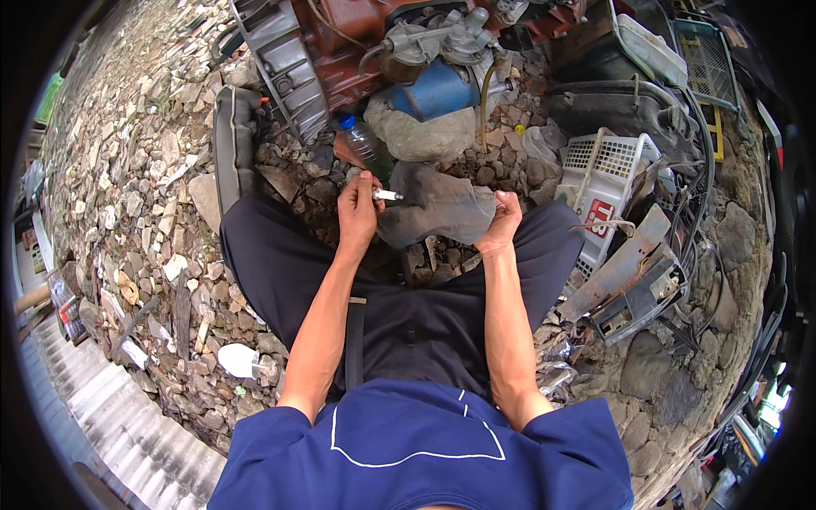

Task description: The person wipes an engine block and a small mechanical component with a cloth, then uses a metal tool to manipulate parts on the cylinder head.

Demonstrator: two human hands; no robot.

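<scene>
Between the fingers of my left hand (pixel 358 211) is a spark plug (pixel 388 195), its pale body lying sideways and its dark end pointing right. My right hand (pixel 501 223) pinches the right edge of a limp, smudged grey sheet (pixel 450 209); whether it is cloth or sandpaper I cannot tell. The sheet spreads between my knees, and its left part lies right by the plug's tip. Just beyond my left hand leans a clear plastic bottle (pixel 364 144) with a blue cap.
Ahead stands a rusty-red engine block (pixel 340 42) with a blue cylinder (pixel 435 90) beside a large stone (pixel 421 134). At right are a white plastic basket (pixel 616 157) and rusty metal scrap (pixel 620 263). Rubble (pixel 161 212) covers the ground at left, near corrugated sheeting (pixel 102 391).
</scene>
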